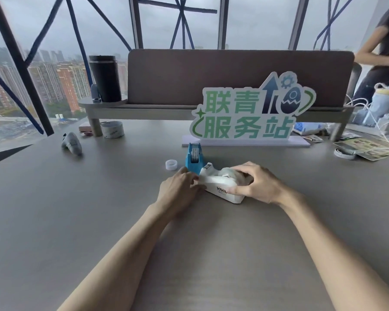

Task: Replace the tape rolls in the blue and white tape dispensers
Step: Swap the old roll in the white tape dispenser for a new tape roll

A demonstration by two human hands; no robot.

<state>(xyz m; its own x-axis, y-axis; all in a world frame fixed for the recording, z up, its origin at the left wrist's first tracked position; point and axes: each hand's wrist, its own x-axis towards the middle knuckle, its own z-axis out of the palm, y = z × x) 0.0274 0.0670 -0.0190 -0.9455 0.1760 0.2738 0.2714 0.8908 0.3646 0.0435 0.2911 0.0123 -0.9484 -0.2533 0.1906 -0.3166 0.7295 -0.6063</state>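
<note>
A white tape dispenser [220, 189] lies on the grey desk in front of me. My right hand [254, 181] is clasped over its back half, covering the roll seated in it. At the dispenser's front end my left hand [181, 187] pinches what looks like the tape's free end; the tape itself is too faint to tell. Just behind stands a small blue tape dispenser [194, 159] with a patterned roll inside. A small loose clear tape roll [171, 164] lies flat to its left.
A green-lettered sign [249, 113] on a white base stands behind the dispensers. A wide tape roll [112, 129], a grey gadget [72, 143] and a black tumbler [105, 78] are at far left. Another tape roll [344, 153], papers and cables lie right. A person stands at the top right.
</note>
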